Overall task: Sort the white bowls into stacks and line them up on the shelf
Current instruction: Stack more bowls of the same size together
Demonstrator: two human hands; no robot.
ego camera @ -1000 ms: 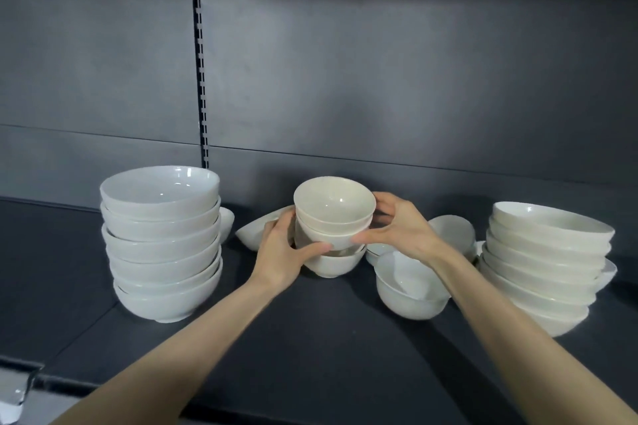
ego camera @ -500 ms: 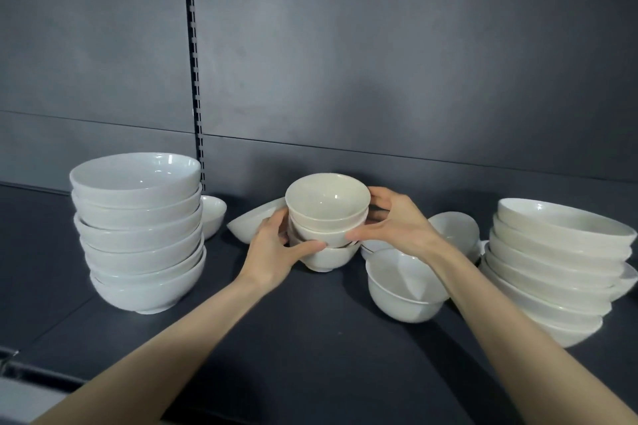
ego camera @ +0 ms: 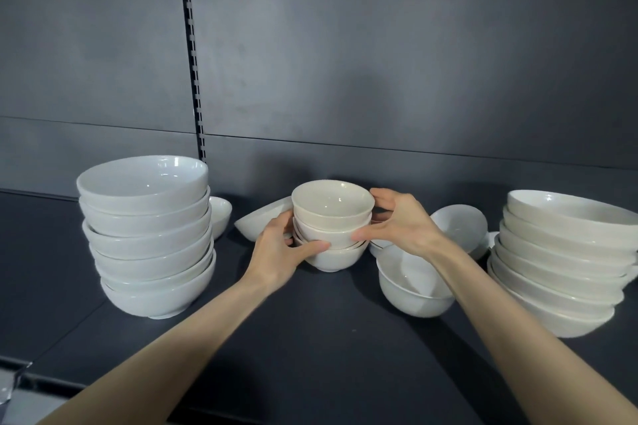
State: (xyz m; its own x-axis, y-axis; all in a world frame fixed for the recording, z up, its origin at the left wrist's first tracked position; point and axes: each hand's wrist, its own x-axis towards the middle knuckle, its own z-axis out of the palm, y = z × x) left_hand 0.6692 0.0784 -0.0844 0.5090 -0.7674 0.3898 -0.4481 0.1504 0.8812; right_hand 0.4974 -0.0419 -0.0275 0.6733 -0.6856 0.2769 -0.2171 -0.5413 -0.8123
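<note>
Left hand, right hand around glossy round bowls

Small cream bowl stack stands upright mid-shelf between taller white stacks.

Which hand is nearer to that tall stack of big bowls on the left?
Left. The left hand grips the small middle stack on the side facing the tall stack; the right hand grips its far side.
</note>
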